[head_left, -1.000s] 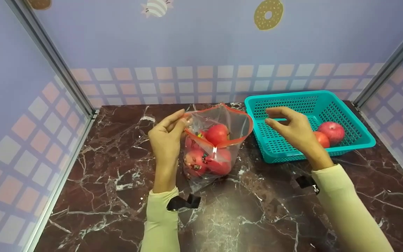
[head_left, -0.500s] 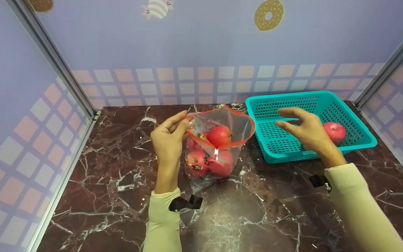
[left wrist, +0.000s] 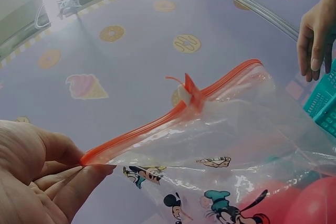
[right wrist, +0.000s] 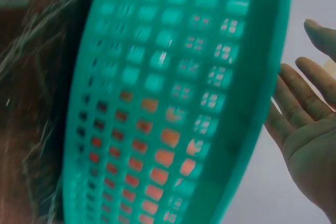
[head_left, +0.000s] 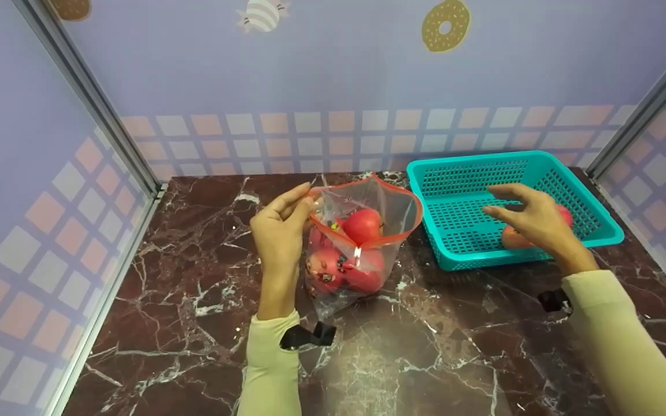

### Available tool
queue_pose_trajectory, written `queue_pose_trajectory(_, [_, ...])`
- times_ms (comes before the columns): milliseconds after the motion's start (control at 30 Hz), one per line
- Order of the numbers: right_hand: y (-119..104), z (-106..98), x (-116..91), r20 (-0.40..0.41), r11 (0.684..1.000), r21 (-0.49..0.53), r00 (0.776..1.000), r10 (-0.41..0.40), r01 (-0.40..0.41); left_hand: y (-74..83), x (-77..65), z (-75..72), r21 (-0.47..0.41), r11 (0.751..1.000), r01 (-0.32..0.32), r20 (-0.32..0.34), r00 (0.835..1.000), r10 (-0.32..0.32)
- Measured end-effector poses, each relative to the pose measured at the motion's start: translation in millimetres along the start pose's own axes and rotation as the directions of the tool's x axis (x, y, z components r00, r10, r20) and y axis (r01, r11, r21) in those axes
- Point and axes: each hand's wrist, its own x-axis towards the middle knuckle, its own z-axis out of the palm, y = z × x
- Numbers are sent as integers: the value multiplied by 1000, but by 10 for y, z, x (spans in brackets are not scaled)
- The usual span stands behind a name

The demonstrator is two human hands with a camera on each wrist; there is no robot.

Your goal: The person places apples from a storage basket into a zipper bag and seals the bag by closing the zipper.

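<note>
A clear zip bag (head_left: 393, 234) with an orange-red zip edge and cartoon prints stands with its mouth open, several red apples (head_left: 363, 226) inside. My left hand (head_left: 280, 228) pinches the left corner of its rim between thumb and fingers; the left wrist view shows this pinch (left wrist: 58, 177) and the zip slider (left wrist: 190, 97) closely. Over the right part of a turquoise basket (head_left: 454, 263), my right hand (head_left: 532, 216) hovers with fingers spread and holds nothing. Under and behind it lie two apples, a nearer one (head_left: 515, 238) and a farther one (head_left: 566, 215), both partly hidden.
The basket's left rim stands close to the bag's right side. A dark red marbled tabletop (head_left: 194, 346) lies beneath everything. Patterned panels (head_left: 333, 69) wall in the back and both sides, joined by metal corner posts (head_left: 87, 98).
My right hand has moved rightward over the basket, from its left part to above the apples. The left hand keeps its pinch on the bag, almost unmoved.
</note>
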Motion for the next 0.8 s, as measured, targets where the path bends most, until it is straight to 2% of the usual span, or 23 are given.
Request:
queue_pose_trajectory(200, [183, -116, -56, 39, 997, -48, 998, 56, -54, 2, -3, 13, -13, 1000, 9, -15, 1000, -9])
queue_pose_trajectory(400, [313, -182, -85, 45, 992, -45, 992, 119, -117, 1, -8, 15, -18, 1000, 17, -14, 1000, -17])
queue_pose_trajectory(800, [480, -352, -166, 110, 981, -141, 983, 150, -133, 2, -18, 25, -9, 1000, 15, 7, 1000, -15])
